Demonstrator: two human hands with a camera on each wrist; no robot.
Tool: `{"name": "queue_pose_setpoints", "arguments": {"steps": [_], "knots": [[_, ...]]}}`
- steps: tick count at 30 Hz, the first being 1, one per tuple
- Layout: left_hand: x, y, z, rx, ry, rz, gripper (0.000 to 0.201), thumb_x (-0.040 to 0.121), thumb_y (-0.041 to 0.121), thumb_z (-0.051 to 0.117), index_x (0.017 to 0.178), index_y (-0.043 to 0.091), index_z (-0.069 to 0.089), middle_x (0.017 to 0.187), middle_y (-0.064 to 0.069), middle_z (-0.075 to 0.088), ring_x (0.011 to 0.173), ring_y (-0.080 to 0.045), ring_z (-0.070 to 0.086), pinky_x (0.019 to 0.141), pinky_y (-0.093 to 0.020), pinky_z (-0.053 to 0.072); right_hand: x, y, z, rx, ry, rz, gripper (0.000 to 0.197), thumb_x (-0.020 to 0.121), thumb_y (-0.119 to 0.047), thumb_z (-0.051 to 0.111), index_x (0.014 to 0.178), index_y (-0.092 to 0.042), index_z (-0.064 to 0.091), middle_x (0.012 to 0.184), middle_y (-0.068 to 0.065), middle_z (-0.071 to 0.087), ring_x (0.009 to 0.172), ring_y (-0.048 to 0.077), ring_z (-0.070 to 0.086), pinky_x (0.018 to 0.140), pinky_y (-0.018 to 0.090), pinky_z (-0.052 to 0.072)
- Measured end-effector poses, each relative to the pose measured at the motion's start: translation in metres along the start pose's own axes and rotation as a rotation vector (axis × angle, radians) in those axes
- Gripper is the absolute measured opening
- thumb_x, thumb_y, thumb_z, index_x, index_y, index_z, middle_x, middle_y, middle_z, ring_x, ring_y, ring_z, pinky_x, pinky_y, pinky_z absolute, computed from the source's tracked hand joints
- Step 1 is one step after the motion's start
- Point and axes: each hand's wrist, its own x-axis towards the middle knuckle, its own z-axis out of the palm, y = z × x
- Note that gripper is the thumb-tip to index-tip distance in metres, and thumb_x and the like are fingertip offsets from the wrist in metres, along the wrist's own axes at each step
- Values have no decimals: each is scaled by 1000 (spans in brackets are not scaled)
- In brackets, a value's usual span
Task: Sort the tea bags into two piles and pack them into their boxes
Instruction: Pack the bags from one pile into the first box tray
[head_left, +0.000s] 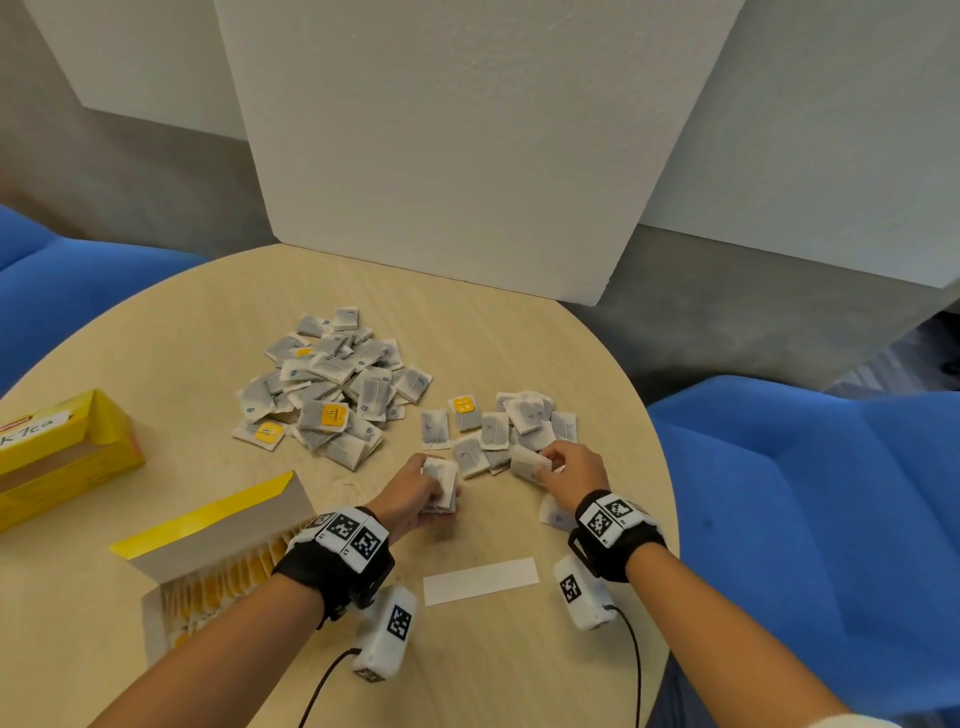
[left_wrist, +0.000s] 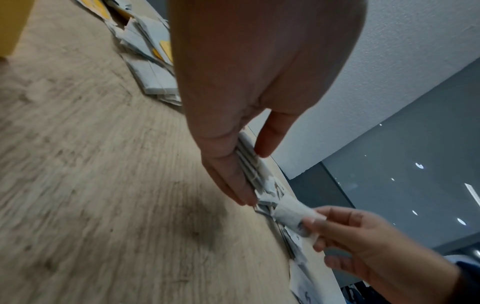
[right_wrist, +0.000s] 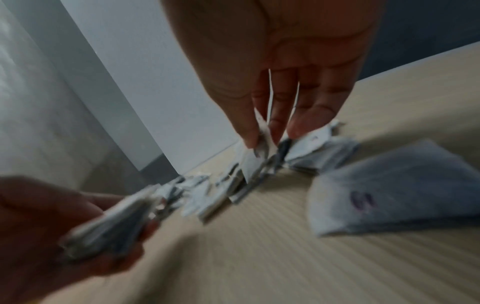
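Both forearms are bare. Each wrist wears a black strap (head_left: 618, 551) with white blocks carrying black square code markers; white camera units (head_left: 387, 631) hang below, with black cables.

Both forearms reached in from six o'clock toward twelve. The left hand (head_left: 415, 491) gripped a small stack of tea bags (head_left: 441, 483), thumb against fingers. At its three o'clock, the right hand (head_left: 569, 467) pinched one tea bag (head_left: 527, 462) by its fingertips.
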Motion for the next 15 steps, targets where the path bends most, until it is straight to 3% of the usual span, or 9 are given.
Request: {"name": "queue_pose_setpoints", "arguments": {"steps": [3,6,8,11,13,15], "knots": [[-2,4,0,-7,-25,9,32,94,-1,30,121,10,44,91,-15,59,76,-22,58,65,-31,54,-12,-14,-16,212,-36,-88,19,88,-15,65,106,-14,69,92,2,65,85,17,60,74,24,49],[-3,2,4,-71,-38,-32,23,97,18,35,113,13,52,94,-17,60,79,-24,58,73,-36,52,-29,-33,-24,513,-211,-144,24,86,0,64,103,-16,66,92,7,63,67,14,64,58,22,54],[-3,-2,9,-37,-60,-50,28,98,29,38,116,15,53,105,-17,58,86,-25,59,77,-36,53,-35,-42,-20,557,-311,-160,26,81,3,68,99,-15,64,83,6,62,57,14,63,53,22,52],[-7,-4,14,12,-142,-77,37,99,39,34,116,14,56,105,-15,61,88,-23,60,76,-34,54,-37,-52,-4,505,-347,-167,22,78,-3,74,90,-15,61,76,5,67,59,17,64,53,25,53],[-9,-5,15,-21,-214,-94,38,99,35,33,109,10,60,96,-14,64,84,-22,60,76,-33,53,-35,-57,9,470,-309,-165,19,77,-7,76,82,-17,61,73,2,67,62,17,65,55,28,55],[-12,-4,16,-51,-226,-94,26,95,20,36,100,8,58,85,-13,62,77,-21,59,74,-32,53,-32,-62,22,367,-220,-210,21,74,-12,78,72,-22,60,72,-3,64,66,12,62,61,28,54]]}}
